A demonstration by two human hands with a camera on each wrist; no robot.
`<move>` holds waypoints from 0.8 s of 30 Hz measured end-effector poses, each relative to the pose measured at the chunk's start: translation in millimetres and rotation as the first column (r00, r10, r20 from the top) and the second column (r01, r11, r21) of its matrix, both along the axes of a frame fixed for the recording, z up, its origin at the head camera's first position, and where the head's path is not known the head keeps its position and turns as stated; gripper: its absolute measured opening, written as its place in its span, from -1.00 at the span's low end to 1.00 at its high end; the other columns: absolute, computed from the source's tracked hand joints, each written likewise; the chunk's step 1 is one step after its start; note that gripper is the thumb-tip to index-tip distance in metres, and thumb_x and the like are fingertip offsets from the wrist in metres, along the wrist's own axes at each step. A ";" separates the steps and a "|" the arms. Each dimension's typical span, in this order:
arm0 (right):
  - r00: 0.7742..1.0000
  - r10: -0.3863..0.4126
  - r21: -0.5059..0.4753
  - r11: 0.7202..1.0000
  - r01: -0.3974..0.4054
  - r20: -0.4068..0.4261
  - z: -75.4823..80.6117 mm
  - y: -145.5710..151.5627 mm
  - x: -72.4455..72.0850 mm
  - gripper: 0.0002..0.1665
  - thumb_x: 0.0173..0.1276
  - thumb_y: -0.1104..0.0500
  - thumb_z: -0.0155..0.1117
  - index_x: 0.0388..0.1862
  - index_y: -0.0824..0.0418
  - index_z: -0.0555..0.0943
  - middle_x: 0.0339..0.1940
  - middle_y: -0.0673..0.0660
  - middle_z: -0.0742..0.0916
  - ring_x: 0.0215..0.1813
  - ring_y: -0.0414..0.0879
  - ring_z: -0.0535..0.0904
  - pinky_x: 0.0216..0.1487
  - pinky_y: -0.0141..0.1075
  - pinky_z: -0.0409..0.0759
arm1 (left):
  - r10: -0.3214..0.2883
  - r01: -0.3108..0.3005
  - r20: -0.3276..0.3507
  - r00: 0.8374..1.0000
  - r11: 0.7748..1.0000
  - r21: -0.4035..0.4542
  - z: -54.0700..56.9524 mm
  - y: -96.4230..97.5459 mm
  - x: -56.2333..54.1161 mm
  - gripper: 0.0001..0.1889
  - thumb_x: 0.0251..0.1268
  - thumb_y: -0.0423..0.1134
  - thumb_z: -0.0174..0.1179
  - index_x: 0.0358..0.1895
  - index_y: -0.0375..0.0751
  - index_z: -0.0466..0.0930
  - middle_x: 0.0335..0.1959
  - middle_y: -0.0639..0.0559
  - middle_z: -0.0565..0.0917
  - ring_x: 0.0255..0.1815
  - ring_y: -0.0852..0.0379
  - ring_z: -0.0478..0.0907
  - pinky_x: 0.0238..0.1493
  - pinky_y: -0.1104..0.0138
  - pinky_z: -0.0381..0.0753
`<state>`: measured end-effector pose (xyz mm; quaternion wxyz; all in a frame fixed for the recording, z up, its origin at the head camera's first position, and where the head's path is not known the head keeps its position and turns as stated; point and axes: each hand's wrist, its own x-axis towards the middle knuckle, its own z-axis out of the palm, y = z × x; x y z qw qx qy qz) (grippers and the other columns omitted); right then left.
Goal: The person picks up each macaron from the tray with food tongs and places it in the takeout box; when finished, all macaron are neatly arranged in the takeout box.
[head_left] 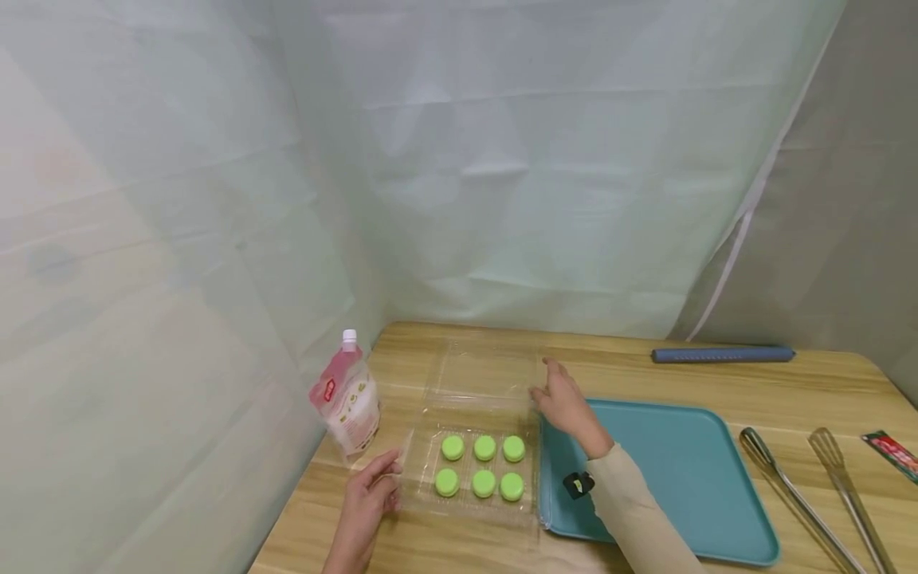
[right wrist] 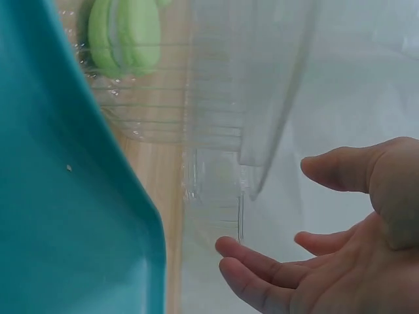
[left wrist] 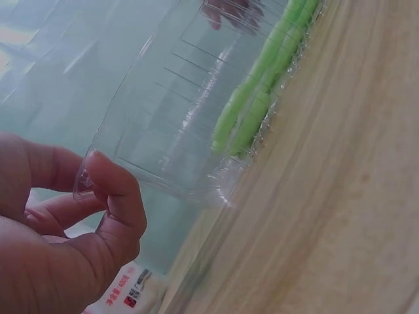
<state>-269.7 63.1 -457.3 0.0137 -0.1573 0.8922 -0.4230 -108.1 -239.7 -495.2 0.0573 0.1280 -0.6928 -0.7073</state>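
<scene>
A clear plastic hinged box (head_left: 423, 470) lies on the wooden table, its lid (head_left: 488, 368) folded back behind the base. Several light green macarons (head_left: 484, 448) sit in two rows in the base. At the box's left side, my left hand (head_left: 364, 502) pinches a corner tab of the clear rim between thumb and index finger, as the left wrist view shows. My right hand (head_left: 566, 408) is beside the lid's right edge, fingers spread and relaxed. The right wrist view has this hand (right wrist: 327, 261) close to the clear plastic, with nothing held.
A blue-green tray (head_left: 674, 478) stands right of the box, under my right forearm. Left of the box is a pink spouted pouch (head_left: 351, 402). A blue stick-shaped thing (head_left: 723, 355), metal tongs (head_left: 796, 502), a slotted metal utensil (head_left: 849, 494) and a red-green packet (head_left: 892, 454) lie rightward.
</scene>
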 end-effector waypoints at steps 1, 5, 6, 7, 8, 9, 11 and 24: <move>1.000 0.002 -0.015 1.000 -0.002 -0.003 0.3 0.2 0.7 -0.22 0.51 0.23 0.12 0.54 0.51 0.06 0.46 0.56 0.28 0.24 0.38 0.47 0.19 0.21 0.51 | 0.005 -0.005 0.007 1.000 1.000 0.003 0.2 -0.1 0.4 -0.44 0.22 -0.59 -0.04 0.36 -0.57 0.37 -0.11 -0.13 0.49 -0.45 0.24 0.39 -0.47 0.44 0.52; 1.000 -0.003 -0.063 0.998 0.002 -0.013 4.4 0.3 2.4 -0.19 0.50 0.23 0.15 0.55 0.48 0.04 0.45 0.55 0.30 0.23 0.40 0.51 0.06 0.16 0.62 | 0.016 -0.016 0.021 1.000 1.000 0.012 1.3 -0.9 2.7 -0.43 0.22 -0.60 -0.04 0.37 -0.55 0.37 -0.10 -0.15 0.49 -0.45 0.24 0.39 -0.47 0.43 0.52; 1.000 -0.006 -0.069 0.998 0.004 -0.019 6.3 0.3 2.9 -0.18 0.50 0.22 0.16 0.56 0.48 0.03 0.45 0.54 0.32 0.23 0.39 0.51 0.04 0.15 0.63 | 0.018 -0.019 0.022 1.000 1.000 0.011 1.6 -1.1 2.9 -0.43 0.22 -0.60 -0.04 0.37 -0.55 0.37 -0.10 -0.15 0.49 -0.45 0.24 0.39 -0.47 0.43 0.52; 1.000 -0.006 -0.074 0.997 0.004 -0.026 8.0 0.6 3.4 -0.18 0.49 0.22 0.16 0.55 0.48 0.03 0.46 0.54 0.32 0.23 0.39 0.51 0.03 0.14 0.64 | 0.019 -0.019 0.022 1.000 1.000 0.011 1.8 -1.3 3.3 -0.43 0.21 -0.60 -0.04 0.37 -0.55 0.37 -0.10 -0.14 0.50 -0.45 0.24 0.39 -0.47 0.43 0.52; 1.000 -0.005 -0.074 0.997 0.002 -0.029 9.9 0.8 4.1 -0.17 0.49 0.20 0.16 0.56 0.48 0.03 0.47 0.53 0.32 0.24 0.38 0.51 0.03 0.14 0.64 | 0.019 -0.020 0.021 1.000 1.000 0.010 2.0 -1.4 3.6 -0.43 0.21 -0.60 -0.04 0.37 -0.55 0.37 -0.10 -0.14 0.50 -0.45 0.23 0.39 -0.48 0.43 0.52; 1.000 -0.002 -0.075 0.997 -0.001 -0.029 11.8 1.2 5.0 -0.16 0.49 0.19 0.16 0.56 0.47 0.02 0.48 0.51 0.31 0.25 0.37 0.51 0.03 0.13 0.64 | 0.022 -0.022 0.023 0.999 1.000 0.010 2.4 -1.4 3.8 -0.43 0.22 -0.60 -0.03 0.37 -0.55 0.36 -0.11 -0.13 0.50 -0.45 0.23 0.40 -0.48 0.43 0.53; 1.000 0.003 -0.081 0.997 -0.006 -0.030 15.4 2.7 7.5 -0.14 0.50 0.17 0.16 0.57 0.46 0.00 0.49 0.50 0.30 0.26 0.36 0.50 0.04 0.13 0.64 | 0.020 -0.020 0.023 1.000 1.000 0.008 2.9 -1.3 3.8 -0.43 0.23 -0.60 -0.02 0.37 -0.55 0.36 -0.11 -0.12 0.51 -0.45 0.23 0.40 -0.47 0.42 0.53; 0.999 0.039 -0.106 0.993 -0.042 -0.023 25.5 13.2 27.0 -0.06 0.53 0.11 0.18 0.62 0.34 -0.13 0.40 0.46 0.39 0.34 0.37 0.42 0.17 0.20 0.53 | 0.011 -0.010 -0.003 1.000 1.000 0.023 2.8 2.4 1.1 -0.44 0.21 -0.60 -0.01 0.35 -0.55 0.38 -0.11 -0.12 0.51 -0.46 0.25 0.40 -0.47 0.44 0.50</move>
